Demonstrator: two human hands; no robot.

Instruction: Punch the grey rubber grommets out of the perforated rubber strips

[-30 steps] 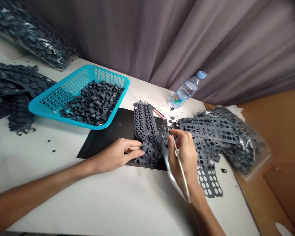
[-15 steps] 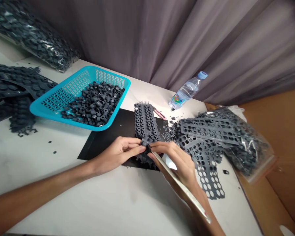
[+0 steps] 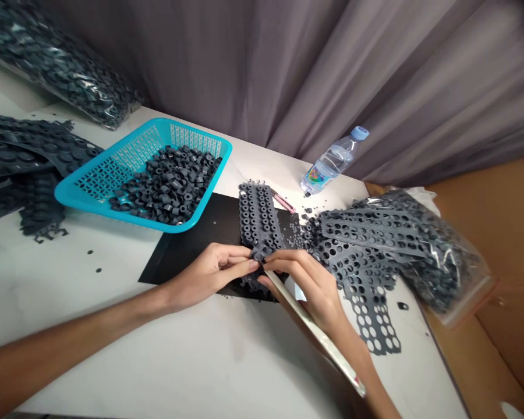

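Between the thumb and fingers of my left hand (image 3: 213, 265) is a small dark grey rubber ring (image 3: 258, 254). My right hand (image 3: 308, 282) is closed round a long, slim, pale tool (image 3: 317, 334); its near tip is at the ring, hidden by fingers, and its far end slants back over my wrist. Whether it is a tweezer or a plain stick, I cannot tell. Both hands meet over the lower end of a grey rubber sheet (image 3: 257, 212) with rows of moulded rings, lying on a black mat (image 3: 170, 256).
A blue basket (image 3: 113, 214) of loose rings stands left. Punched-out sheets (image 3: 371, 233) and a bag of parts (image 3: 445, 267) lie right. A water bottle (image 3: 332, 160) and a pink cutter (image 3: 283, 201) are behind. More sheets (image 3: 21, 151) and a large bag (image 3: 61, 64) are far left.
My right hand and the pale tool have shifted slightly left, with the tool's far end swinging a little left. My left hand keeps its hold on the ring.
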